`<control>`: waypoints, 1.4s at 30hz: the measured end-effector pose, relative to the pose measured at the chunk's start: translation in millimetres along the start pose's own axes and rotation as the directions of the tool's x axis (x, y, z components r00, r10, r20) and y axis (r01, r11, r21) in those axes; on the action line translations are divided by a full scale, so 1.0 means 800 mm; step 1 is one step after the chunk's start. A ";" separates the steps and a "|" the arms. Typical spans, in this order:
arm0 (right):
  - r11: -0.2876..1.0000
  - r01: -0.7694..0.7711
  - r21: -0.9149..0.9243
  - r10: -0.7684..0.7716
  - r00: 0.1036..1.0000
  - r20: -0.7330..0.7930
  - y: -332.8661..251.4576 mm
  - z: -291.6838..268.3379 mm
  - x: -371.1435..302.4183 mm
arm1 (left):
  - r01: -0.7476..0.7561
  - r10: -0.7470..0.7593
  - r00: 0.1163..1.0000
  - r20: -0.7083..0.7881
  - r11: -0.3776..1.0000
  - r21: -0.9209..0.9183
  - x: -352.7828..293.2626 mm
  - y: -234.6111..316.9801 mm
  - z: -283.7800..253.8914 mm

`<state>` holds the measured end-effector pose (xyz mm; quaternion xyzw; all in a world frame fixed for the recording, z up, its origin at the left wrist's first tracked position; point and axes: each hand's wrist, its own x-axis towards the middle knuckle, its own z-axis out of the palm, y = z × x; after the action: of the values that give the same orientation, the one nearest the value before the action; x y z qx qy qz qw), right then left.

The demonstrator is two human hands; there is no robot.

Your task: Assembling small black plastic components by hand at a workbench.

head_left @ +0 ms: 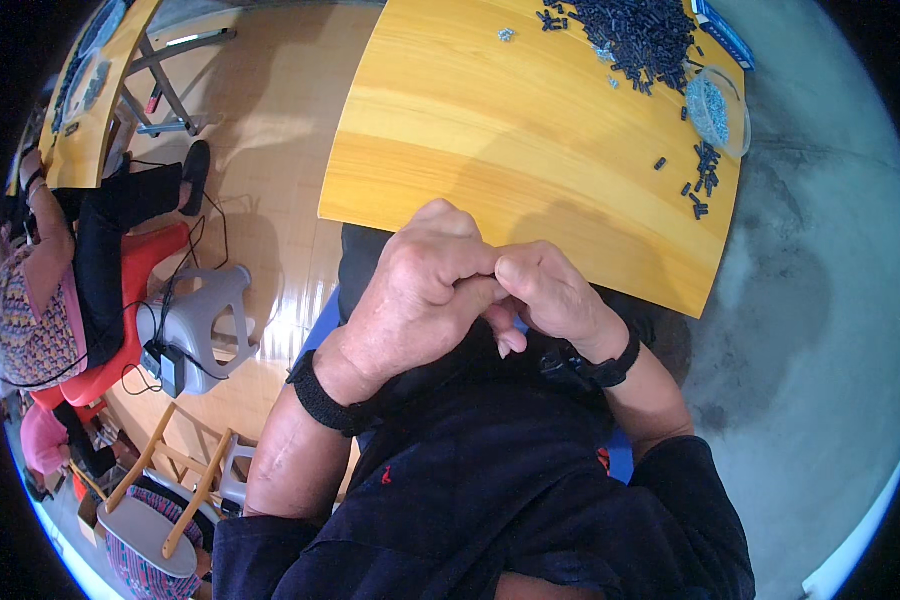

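Note:
My left hand [420, 285] and my right hand [550, 292] meet above my lap, just off the near edge of the yellow wooden table [450, 120]. Both are closed, with thumbs and fingertips pressed together in a pinch. Whatever lies between the fingertips is hidden or too small to name. At the far right of the table a large heap of small black cylindrical parts [635, 40] is spread out. Beside it stands a clear round tub [710, 110] of small silvery metal pieces. More loose black parts [706, 170] lie in front of the tub.
A blue box [722, 35] rests at the table's far right corner. Tiny metal pieces [506, 35] lie near the heap. On the left, another person [45, 290] sits on a red chair [140, 300] at a second table, near a grey stool [205, 320] with cables and a wooden-framed chair [160, 500].

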<state>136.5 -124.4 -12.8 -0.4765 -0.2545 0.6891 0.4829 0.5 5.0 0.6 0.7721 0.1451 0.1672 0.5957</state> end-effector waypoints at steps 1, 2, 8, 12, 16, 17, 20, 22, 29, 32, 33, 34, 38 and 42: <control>1.000 -0.010 0.021 0.010 1.000 0.000 0.001 0.000 -0.001 | -0.001 0.001 1.000 0.000 1.000 -0.001 0.000 -0.001 0.000; 0.999 -0.019 0.043 0.018 1.000 0.002 0.002 -0.001 -0.001 | -0.007 0.007 1.000 -0.004 1.000 -0.023 0.000 -0.002 0.000; 0.952 0.007 0.307 0.003 0.999 -0.033 0.003 0.007 -0.001 | 0.103 -0.104 0.995 0.004 0.984 -0.144 -0.003 0.006 0.000; 0.944 0.051 0.325 -0.070 0.996 0.046 0.012 0.002 0.003 | 0.212 -0.225 0.974 -0.023 0.942 -0.259 -0.005 0.013 0.004; 0.925 0.011 0.379 -0.028 0.999 0.038 0.016 0.010 0.005 | 0.237 -0.252 0.967 -0.025 0.935 -0.262 -0.005 0.015 0.000; 0.919 0.033 0.393 -0.058 0.997 0.051 0.019 0.010 0.005 | 0.239 -0.253 0.967 -0.021 0.934 -0.266 -0.005 0.015 0.000; 0.916 0.080 0.394 -0.105 0.994 0.043 0.019 0.017 0.007 | 0.263 -0.281 0.959 -0.015 0.914 -0.309 -0.005 0.018 0.001; 0.890 0.057 0.453 -0.087 0.995 0.046 0.020 0.021 0.008 | 0.287 -0.309 0.951 -0.010 0.893 -0.346 -0.005 0.018 0.001; 0.847 0.023 0.531 -0.080 0.993 0.085 0.027 0.024 0.017 | 0.335 -0.358 0.933 -0.024 0.894 -0.297 -0.006 0.019 0.001; 0.812 0.014 0.583 -0.050 0.998 0.046 0.013 0.025 0.014 | 0.285 -0.312 0.948 -0.056 0.916 -0.281 -0.004 0.016 0.003; 0.814 0.017 0.581 -0.054 0.998 0.045 0.014 0.024 0.014 | 0.215 -0.244 0.966 -0.081 0.941 -0.262 -0.004 0.013 0.005; 0.819 0.034 0.573 -0.081 0.995 0.056 0.015 0.023 0.015 | 0.211 -0.240 0.967 -0.082 0.942 -0.261 -0.004 0.014 0.006; 0.800 0.052 0.598 -0.128 0.988 0.086 0.025 0.020 0.016 | 0.241 -0.276 0.956 -0.094 0.929 -0.280 -0.007 0.012 0.008; 0.747 -0.005 0.665 -0.085 0.991 0.103 0.026 0.017 0.014 | 0.314 -0.361 0.927 -0.100 0.894 -0.319 -0.009 0.016 0.013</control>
<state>114.7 -120.9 -28.8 -0.2240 -0.0336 0.7527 0.6181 -1.5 -10.4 10.1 0.6210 0.2966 0.1408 0.7117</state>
